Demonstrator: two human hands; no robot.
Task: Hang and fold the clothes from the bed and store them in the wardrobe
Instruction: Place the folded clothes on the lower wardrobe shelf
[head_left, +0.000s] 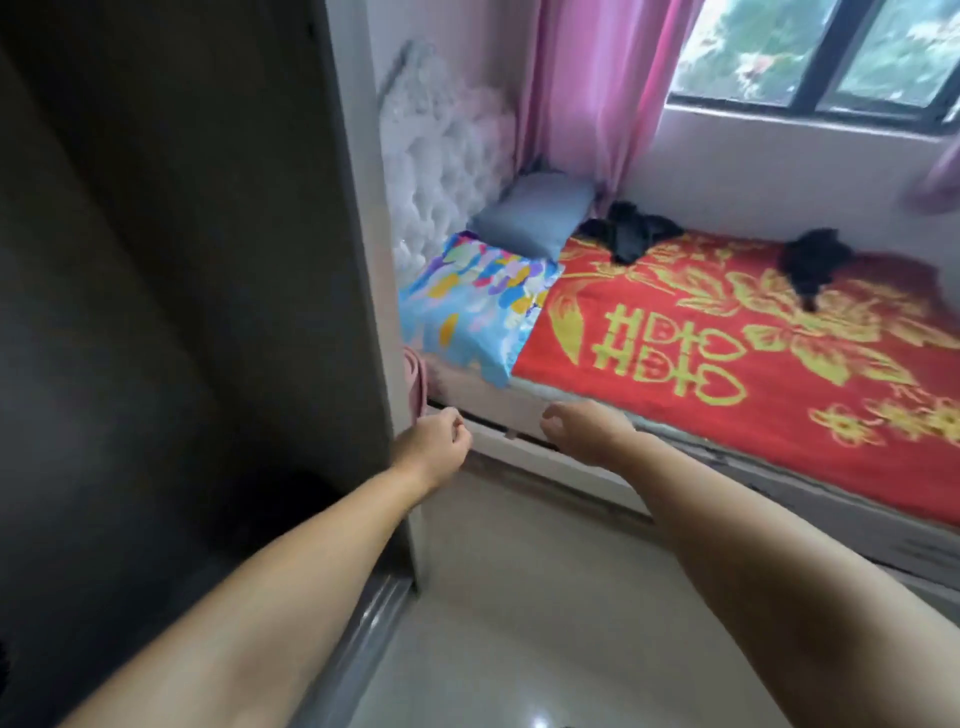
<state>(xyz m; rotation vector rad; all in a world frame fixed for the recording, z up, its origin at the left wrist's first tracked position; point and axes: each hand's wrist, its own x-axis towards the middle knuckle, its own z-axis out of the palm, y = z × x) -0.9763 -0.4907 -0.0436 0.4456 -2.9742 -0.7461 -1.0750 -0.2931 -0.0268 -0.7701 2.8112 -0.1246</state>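
Two dark garments lie on the bed's red and gold blanket (701, 322): one crumpled black pile (628, 234) near the pillows, another black piece (813, 260) further right by the wall. The dark wardrobe (171, 260) fills the left side, its edge panel beside my left arm. My left hand (436, 441) hangs in front of the bed's near edge with fingers loosely curled, holding nothing. My right hand (576, 428) is level with it, a little to the right, also loosely curled and holding nothing. Both hands are well short of the clothes.
A multicoloured pillow (478, 301) and a blue-grey pillow (535, 215) lie at the head of the bed by a white tufted headboard (447, 156). Pink curtains (597, 93) hang beside a window (821, 52). Pale glossy floor (519, 623) lies below my arms.
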